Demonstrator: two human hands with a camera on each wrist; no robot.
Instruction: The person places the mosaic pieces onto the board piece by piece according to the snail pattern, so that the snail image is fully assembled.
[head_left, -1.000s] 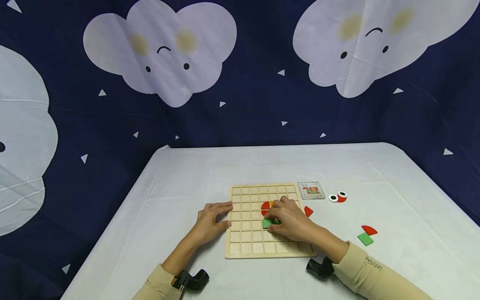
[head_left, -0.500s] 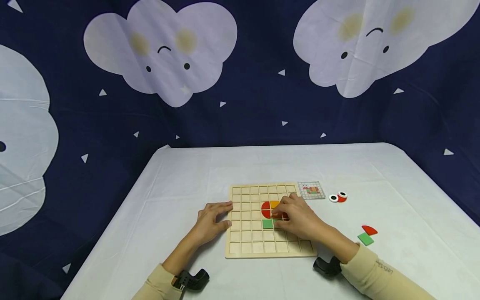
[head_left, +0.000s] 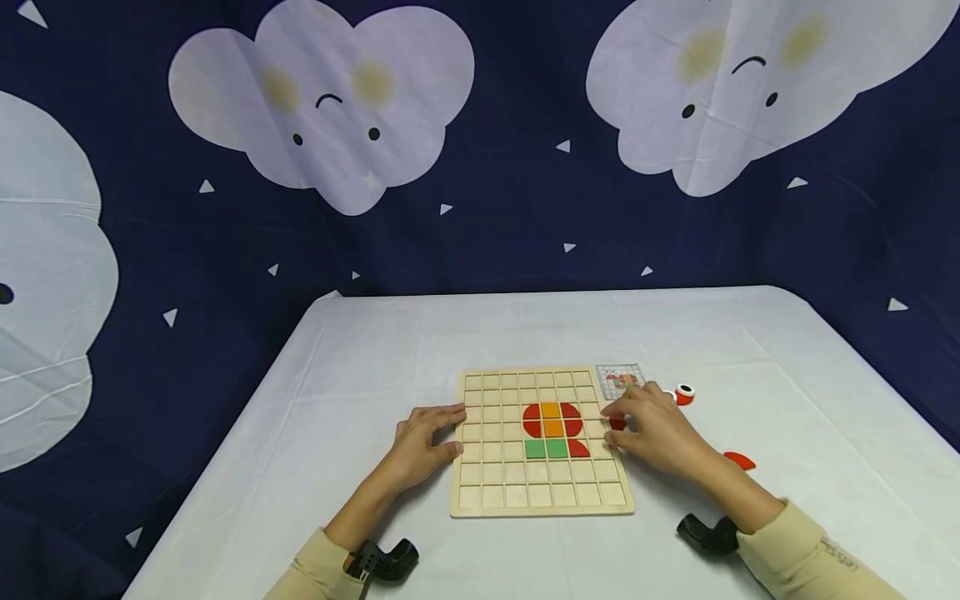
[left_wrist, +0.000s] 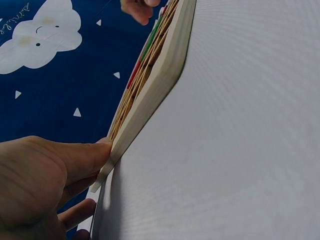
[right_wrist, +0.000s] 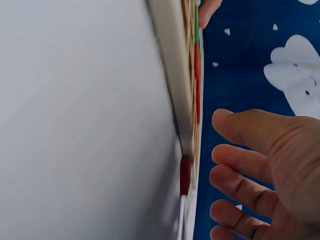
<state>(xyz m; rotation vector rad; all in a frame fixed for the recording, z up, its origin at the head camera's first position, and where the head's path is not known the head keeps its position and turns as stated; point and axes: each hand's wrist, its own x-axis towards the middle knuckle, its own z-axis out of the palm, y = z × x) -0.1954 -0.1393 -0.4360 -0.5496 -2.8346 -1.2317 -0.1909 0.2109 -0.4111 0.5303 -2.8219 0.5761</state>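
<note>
A light wooden grid board (head_left: pixel 487 496) lies on the table. In it sit two orange squares (head_left: pixel 551 419) flanked by red quarter-circle pieces (head_left: pixel 531 419), above a row of green squares (head_left: pixel 535 449) and one red quarter-circle (head_left: pixel 578 448). My left hand (head_left: pixel 423 446) rests at the board's left edge, thumb and fingertips touching it; in the left wrist view the thumb (left_wrist: pixel 85 157) lies along the rim. My right hand (head_left: pixel 660 429) is over the board's right edge, fingers apart, close above a loose red piece (right_wrist: pixel 185 176) lying beside the board.
A small pattern card (head_left: pixel 618 377) lies at the board's far right corner. Beyond the right hand are a black-and-white eye disc (head_left: pixel 684 390) on a red piece (head_left: pixel 684 400) and another red piece (head_left: pixel 740 460). A dark blue cloud-print cloth (head_left: pixel 525 242) hangs behind the white table (head_left: pixel 375 350).
My right hand has moved right, off the middle of the board to the loose red piece, uncovering the green squares and red quarter-circle. The left hand has stayed put.
</note>
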